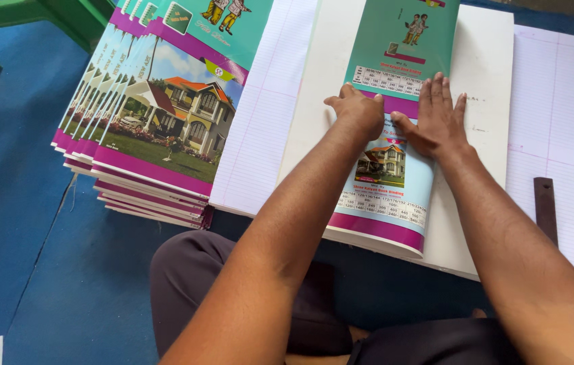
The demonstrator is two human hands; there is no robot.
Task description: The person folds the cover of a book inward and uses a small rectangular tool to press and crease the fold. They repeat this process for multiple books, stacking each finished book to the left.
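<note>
A notebook with a glossy teal, pale blue and magenta cover lies on a white board in front of me. Both hands press on the middle of the cover. My left hand is curled, knuckles down on the cover. Beside it, my right hand lies flat with fingers spread, pointing away from me. Neither hand grips anything. The cover's near part curves up slightly over the board's front edge.
A fanned stack of notebooks with house-picture covers sits at the left. Ruled white paper sheets lie under the board, with another ruled sheet at the right. A dark metal ruler rests on that sheet. The blue floor surrounds everything.
</note>
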